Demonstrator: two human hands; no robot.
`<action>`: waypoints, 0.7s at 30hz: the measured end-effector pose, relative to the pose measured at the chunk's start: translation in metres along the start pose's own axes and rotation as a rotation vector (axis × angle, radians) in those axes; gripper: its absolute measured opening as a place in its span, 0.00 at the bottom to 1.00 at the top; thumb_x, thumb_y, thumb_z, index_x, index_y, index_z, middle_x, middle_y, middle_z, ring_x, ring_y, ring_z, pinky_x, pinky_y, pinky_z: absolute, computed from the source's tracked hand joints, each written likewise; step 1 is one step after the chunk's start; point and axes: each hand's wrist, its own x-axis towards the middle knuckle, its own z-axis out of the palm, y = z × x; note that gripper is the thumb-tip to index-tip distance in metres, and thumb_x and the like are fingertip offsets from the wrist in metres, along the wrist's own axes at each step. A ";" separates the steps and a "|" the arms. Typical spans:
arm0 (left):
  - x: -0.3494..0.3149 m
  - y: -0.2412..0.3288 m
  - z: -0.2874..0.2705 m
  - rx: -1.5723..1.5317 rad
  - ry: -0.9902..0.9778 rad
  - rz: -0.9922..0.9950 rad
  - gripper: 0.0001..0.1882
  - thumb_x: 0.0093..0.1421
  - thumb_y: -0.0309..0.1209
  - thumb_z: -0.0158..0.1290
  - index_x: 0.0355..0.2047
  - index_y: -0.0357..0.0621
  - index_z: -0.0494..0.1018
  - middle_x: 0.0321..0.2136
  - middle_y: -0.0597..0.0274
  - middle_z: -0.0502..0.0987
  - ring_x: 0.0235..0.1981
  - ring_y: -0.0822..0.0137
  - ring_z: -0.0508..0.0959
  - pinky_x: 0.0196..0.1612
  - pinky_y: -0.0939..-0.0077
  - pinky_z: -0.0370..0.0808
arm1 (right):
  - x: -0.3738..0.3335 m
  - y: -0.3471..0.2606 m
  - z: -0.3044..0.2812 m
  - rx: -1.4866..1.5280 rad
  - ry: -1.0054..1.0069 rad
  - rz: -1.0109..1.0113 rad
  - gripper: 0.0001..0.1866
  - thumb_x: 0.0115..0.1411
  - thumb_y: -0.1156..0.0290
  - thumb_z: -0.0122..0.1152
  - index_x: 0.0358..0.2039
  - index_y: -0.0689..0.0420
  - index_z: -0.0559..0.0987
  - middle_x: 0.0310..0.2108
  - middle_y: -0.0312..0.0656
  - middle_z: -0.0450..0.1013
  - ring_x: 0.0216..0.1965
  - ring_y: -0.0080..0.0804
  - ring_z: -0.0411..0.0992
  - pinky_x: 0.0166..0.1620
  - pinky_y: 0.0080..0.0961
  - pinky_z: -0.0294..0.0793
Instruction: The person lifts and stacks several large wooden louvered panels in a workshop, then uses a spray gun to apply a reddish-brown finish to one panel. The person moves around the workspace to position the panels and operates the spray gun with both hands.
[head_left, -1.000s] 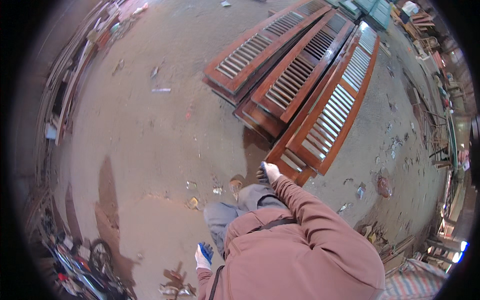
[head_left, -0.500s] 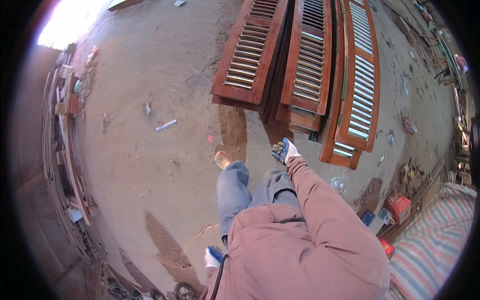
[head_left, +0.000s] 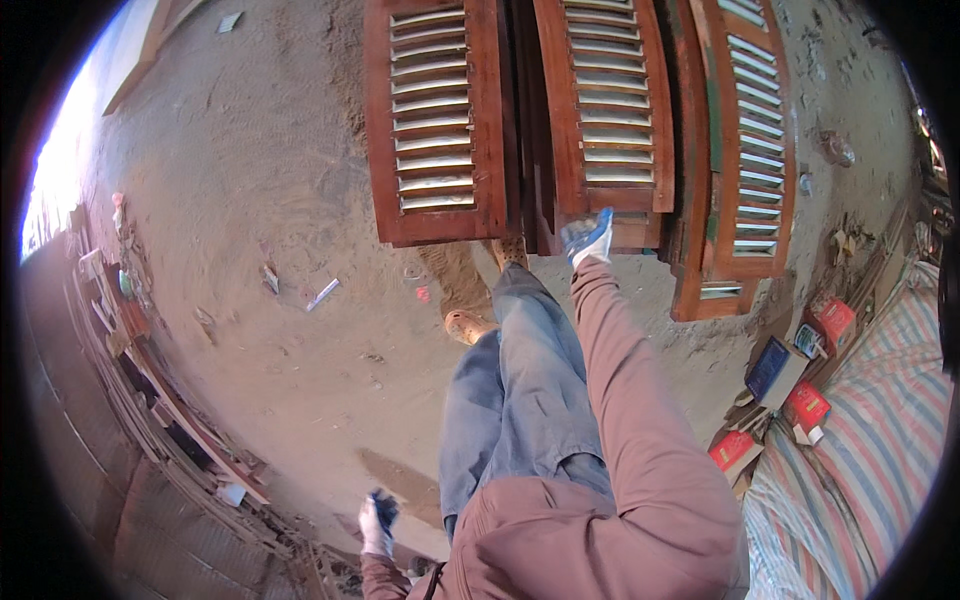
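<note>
My right hand [head_left: 588, 238], in a white and blue work glove, is at the near end of the middle louvred wooden shutter [head_left: 666, 120]. Its thumb points up, apart from the fingers; whether it touches the wood I cannot tell. My left hand [head_left: 378, 522], gloved likewise, hangs low by my left side, holding nothing, its fingers loosely apart. Left of the middle shutter lies another reddish-brown louvred shutter [head_left: 487, 120]. More stacked shutters [head_left: 712, 235] are at the right, their lower layers partly hidden.
Striped sheeting [head_left: 850, 420] covers something at the lower right, beside red boxes [head_left: 832, 322] and a blue-faced box [head_left: 770, 372]. Timber lengths [head_left: 190, 430] line the left wall. Small litter, including a white strip [head_left: 322, 294], dots the dirt floor.
I have stepped forward, so the shutters are nearer. My right hand has moved from short of the stack to the middle shutter's end. My left hand has swung outward to the left.
</note>
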 end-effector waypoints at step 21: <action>0.040 0.111 0.200 0.207 -0.184 -0.080 0.13 0.68 0.43 0.48 0.42 0.48 0.72 0.36 0.57 0.76 0.33 0.61 0.76 0.37 0.58 0.73 | 0.062 -0.056 0.024 0.044 -0.262 -0.158 0.41 0.64 0.29 0.40 0.67 0.43 0.67 0.65 0.33 0.67 0.63 0.44 0.64 0.66 0.45 0.60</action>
